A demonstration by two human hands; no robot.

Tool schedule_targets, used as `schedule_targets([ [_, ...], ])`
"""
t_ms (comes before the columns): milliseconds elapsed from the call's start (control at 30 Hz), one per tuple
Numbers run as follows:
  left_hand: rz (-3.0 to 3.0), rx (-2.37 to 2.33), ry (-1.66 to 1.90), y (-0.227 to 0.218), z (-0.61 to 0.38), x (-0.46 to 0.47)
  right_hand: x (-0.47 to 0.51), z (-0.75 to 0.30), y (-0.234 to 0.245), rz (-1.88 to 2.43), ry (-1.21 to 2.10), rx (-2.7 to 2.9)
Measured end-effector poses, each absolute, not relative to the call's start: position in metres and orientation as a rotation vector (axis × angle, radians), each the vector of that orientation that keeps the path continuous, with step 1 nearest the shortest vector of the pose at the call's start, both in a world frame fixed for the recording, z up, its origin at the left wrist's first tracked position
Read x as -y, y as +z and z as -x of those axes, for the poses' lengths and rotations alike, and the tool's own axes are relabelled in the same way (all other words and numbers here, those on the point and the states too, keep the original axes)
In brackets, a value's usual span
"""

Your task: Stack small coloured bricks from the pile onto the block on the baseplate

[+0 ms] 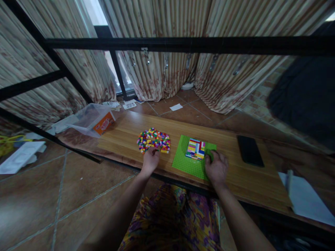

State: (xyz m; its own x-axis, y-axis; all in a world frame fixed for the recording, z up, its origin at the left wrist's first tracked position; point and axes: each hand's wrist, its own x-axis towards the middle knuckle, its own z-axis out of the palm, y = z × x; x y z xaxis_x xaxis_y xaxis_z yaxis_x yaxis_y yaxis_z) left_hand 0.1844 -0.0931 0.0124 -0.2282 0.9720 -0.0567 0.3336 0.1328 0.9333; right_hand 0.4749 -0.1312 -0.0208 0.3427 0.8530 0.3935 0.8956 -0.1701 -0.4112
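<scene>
A heap of small coloured bricks (154, 139) lies on a low wooden board (235, 174). My left hand (149, 161) rests at the heap's near edge, fingers curled down onto the bricks; what they pinch is hidden. To the right lies a green baseplate (188, 164) carrying a square block of striped coloured bricks (195, 149). My right hand (216, 168) lies on the baseplate's right edge, just beside the block, fingers bent and pressing on the plate.
A black phone (250, 150) lies on the board to the right. A clear plastic tub (91, 119) with an orange label stands at the board's left end. Black metal bars (183, 44) cross overhead. Curtains hang behind; papers lie on the tiled floor.
</scene>
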Motion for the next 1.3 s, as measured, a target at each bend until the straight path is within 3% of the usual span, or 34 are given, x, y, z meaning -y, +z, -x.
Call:
schedule_targets([
  [333,-1.38,-1.779,1.011,0.017,-0.182,0.08,0.131,-0.474,-0.021,2.02,-0.112,1.514],
  [900,-0.99,-1.254,1.118,0.034,-0.229,0.1,0.132,-0.472,-0.016,2.036,-0.083,1.5],
  [1300,-1.557,-1.253,0.992,0.035,-0.273,0.102,0.132,-0.471,-0.016,2.015,-0.1,1.501],
])
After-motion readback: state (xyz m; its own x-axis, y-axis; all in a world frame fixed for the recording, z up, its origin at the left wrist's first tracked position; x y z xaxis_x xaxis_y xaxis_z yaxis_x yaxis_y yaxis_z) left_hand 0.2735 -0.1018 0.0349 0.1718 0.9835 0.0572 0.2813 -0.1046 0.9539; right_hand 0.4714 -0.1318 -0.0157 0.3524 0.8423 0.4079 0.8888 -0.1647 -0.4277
